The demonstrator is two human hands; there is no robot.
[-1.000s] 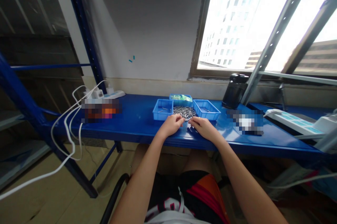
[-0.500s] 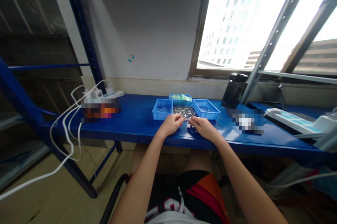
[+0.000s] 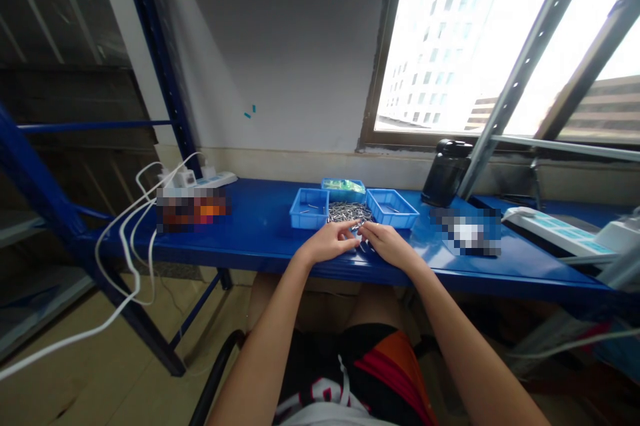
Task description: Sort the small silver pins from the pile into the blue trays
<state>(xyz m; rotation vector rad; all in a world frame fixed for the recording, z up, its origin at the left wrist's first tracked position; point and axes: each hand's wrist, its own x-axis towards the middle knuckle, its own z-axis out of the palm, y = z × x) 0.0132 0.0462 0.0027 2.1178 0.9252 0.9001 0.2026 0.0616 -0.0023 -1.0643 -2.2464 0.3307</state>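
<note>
A pile of thin silvery metal pieces, like screws or nails (image 3: 347, 211), lies on the blue table in front of my hands. My left hand (image 3: 331, 241) is at its near edge, thumb apart from the outstretched fingers, which point toward my right hand. Beside it, my right hand (image 3: 384, 240) has its fingers bent and drawn together at the near right of the pile. A few metal pieces show around the fingertips of both hands. What my right fingers hold, if anything, is too small to make out.
Blue trays flank the pile: a left tray (image 3: 309, 219) and a right tray (image 3: 400, 218), each with a few pieces inside. Behind is a third tray with a green plastic packet (image 3: 344, 187). A black bottle (image 3: 445, 176), a power strip (image 3: 555, 229) and white cables (image 3: 134, 273) are farther out.
My left hand has shifted slightly right and its thumb and fingers have spread apart. My right hand stays almost in place. The trays have not moved.
</note>
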